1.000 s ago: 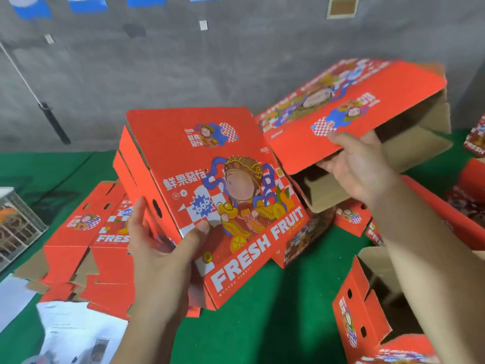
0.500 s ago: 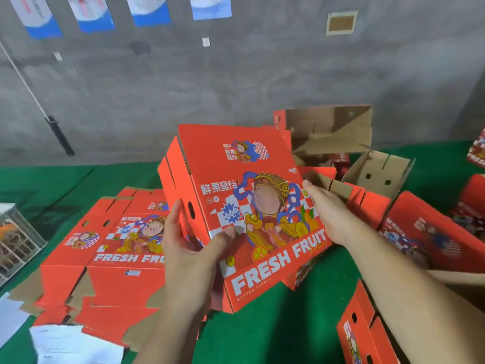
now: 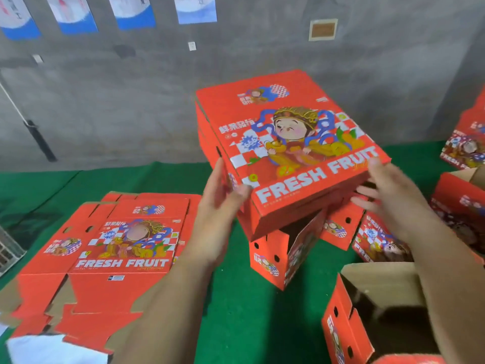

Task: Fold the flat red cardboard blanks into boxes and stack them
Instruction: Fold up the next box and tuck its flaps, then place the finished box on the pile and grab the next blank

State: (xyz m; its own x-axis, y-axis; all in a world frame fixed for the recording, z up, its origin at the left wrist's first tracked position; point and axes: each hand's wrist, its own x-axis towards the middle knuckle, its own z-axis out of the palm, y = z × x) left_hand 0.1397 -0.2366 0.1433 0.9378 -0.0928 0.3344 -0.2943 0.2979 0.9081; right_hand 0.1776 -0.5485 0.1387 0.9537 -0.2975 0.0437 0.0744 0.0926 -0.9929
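Observation:
A folded red box (image 3: 288, 143) printed FRESH FRUIT sits tilted in the middle, above other red boxes; whether it rests on them I cannot tell. My left hand (image 3: 217, 206) holds its front left corner, fingers flat along the side and thumb on the lid. My right hand (image 3: 391, 195) is blurred at the front right corner, fingers spread, thumb touching the lid's edge. A pile of flat red blanks (image 3: 123, 245) lies to the left on the green cloth (image 3: 236, 311).
An unfinished open box (image 3: 270, 256) stands under the held one. Another open box (image 3: 341, 324) is at the bottom right, and more red boxes (image 3: 464, 206) crowd the right side. A wire crate (image 3: 8, 250) is at the left edge, white paper (image 3: 52, 350) at bottom left.
The folded box has moved right and away from me, from over the blanks to above the boxes in the middle. My right hand came to its front right corner.

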